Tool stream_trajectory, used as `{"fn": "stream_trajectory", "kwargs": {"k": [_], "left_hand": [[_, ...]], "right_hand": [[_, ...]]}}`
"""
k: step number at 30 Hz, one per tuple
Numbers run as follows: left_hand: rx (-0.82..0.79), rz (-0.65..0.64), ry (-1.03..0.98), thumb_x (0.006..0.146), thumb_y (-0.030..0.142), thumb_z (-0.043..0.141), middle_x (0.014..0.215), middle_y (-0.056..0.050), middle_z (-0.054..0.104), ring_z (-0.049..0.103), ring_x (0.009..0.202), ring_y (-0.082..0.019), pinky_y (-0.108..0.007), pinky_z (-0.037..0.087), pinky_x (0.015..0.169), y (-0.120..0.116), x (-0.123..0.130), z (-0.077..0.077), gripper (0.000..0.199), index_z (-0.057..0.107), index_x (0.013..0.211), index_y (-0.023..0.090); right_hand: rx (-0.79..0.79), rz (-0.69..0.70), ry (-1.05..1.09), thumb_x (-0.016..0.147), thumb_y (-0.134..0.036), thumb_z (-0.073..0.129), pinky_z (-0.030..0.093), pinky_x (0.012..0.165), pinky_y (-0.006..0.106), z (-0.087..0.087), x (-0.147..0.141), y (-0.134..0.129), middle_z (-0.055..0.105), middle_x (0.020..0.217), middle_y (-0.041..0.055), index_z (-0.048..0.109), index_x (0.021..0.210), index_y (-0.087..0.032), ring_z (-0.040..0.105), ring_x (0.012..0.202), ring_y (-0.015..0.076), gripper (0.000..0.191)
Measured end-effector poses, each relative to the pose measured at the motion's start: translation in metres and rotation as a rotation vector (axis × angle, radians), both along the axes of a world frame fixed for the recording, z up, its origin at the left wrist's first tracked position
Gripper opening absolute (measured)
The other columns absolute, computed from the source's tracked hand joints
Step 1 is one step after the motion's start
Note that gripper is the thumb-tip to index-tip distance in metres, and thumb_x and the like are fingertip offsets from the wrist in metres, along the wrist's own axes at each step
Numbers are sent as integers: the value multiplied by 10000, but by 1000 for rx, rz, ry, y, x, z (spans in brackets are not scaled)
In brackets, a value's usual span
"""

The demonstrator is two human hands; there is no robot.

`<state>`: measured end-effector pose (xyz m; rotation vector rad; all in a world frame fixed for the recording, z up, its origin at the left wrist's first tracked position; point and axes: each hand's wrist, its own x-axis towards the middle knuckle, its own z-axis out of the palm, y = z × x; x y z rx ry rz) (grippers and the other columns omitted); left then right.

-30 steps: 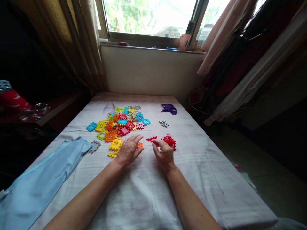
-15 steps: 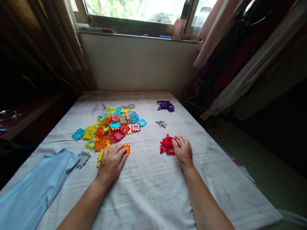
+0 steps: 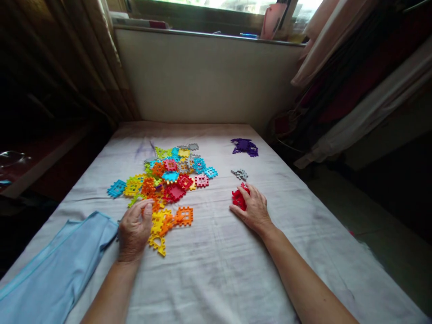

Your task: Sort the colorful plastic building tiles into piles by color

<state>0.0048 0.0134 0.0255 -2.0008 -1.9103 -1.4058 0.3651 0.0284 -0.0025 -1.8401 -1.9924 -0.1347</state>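
My left hand (image 3: 135, 229) is at the left-front edge of a pile of colourful plastic pieces (image 3: 175, 191), its fingers curled in; what they hold, if anything, is hidden. Just right of it lie yellow pieces (image 3: 157, 222) and an orange square piece (image 3: 184, 216). My right hand (image 3: 254, 208) rests over a cluster of red pieces (image 3: 238, 198), fingers spread over it and partly hiding it. Beyond that cluster lies a small grey piece (image 3: 241, 174), and farther back a group of purple pieces (image 3: 245, 146).
A light blue cloth (image 3: 64, 265) lies on the left of the sheet-covered table (image 3: 216, 279). Curtains (image 3: 77, 58) hang at the left, clothes (image 3: 361, 103) at the right. On the window ledge stands a pink cup (image 3: 272, 20).
My left hand has moved left, off the orange and yellow pieces, which now show. My right hand has spread farther over the red cluster. The view has tilted down and shifted a little left.
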Motion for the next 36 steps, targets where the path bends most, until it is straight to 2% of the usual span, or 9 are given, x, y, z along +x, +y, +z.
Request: {"fn": "stream_trajectory", "kwargs": {"k": [5, 7, 10, 14, 17, 20, 27, 32, 36], "left_hand": [[-37, 121, -156, 935, 408, 472, 973, -39, 753, 702, 943, -192, -327, 546, 903, 1, -4, 1, 288, 685, 944, 213], [-30, 104, -158, 934, 415, 475, 986, -43, 754, 701, 962, -196, -334, 541, 921, 0, -1, 1, 291, 685, 939, 214], [-37, 70, -163, 928, 423, 477, 993, -46, 756, 701, 972, -202, -341, 539, 934, 0, 1, 2, 298, 689, 933, 213], [-67, 56, -191, 921, 425, 480, 993, -46, 756, 700, 972, -201, -342, 542, 935, 1, 1, 0, 302, 692, 935, 211], [-78, 46, -215, 919, 426, 480, 987, -49, 755, 700, 963, -199, -336, 544, 927, 1, 1, 0, 307, 694, 933, 206], [-90, 35, -229, 913, 425, 486, 980, -50, 754, 698, 960, -199, -331, 544, 924, 2, 0, 0, 306, 697, 929, 204], [-100, 56, -263, 907, 436, 510, 965, -38, 758, 701, 944, -191, -329, 549, 910, 2, 0, -1, 302, 704, 928, 205], [-83, 52, -293, 897, 455, 527, 956, -43, 759, 703, 938, -190, -325, 545, 915, 3, 0, -3, 319, 711, 919, 197], [-89, 53, -286, 900, 447, 526, 961, -41, 760, 703, 951, -190, -320, 543, 915, 3, 0, -5, 312, 714, 927, 200]], "right_hand": [[84, -12, -20, 833, -563, 624, 249, 1096, 593, 17, -17, 4, 458, 1480, 172, 540, 1368, -237, 383, 1358, 363, 632], [112, 32, -6, 864, -536, 607, 235, 1110, 567, 28, -33, 5, 495, 1456, 149, 564, 1348, -255, 394, 1346, 348, 562], [50, 141, 34, 903, -395, 592, 314, 1068, 472, 41, -66, 18, 615, 1322, 115, 631, 1276, -249, 481, 1244, 302, 403], [-59, 143, 58, 891, -278, 597, 392, 968, 431, 43, -107, 45, 631, 1297, 114, 681, 1196, -241, 498, 1190, 295, 319], [-77, 112, 65, 908, -275, 582, 399, 939, 429, 37, -122, 58, 621, 1301, 123, 708, 1097, -230, 496, 1167, 295, 232], [-84, 119, 83, 928, -277, 573, 394, 927, 409, 32, -124, 61, 644, 1267, 107, 701, 1029, -220, 507, 1146, 280, 173], [-25, 146, 82, 939, -259, 577, 346, 995, 413, 28, -117, 56, 624, 1329, 129, 667, 1056, -180, 466, 1253, 280, 167], [-87, 119, 18, 980, -267, 511, 365, 853, 351, 43, -109, 56, 728, 1054, 88, 679, 1030, -197, 596, 999, 237, 189], [-44, 66, 15, 985, -279, 509, 370, 829, 325, 62, -80, 62, 746, 1023, 75, 707, 1010, -212, 628, 949, 219, 211]]}}
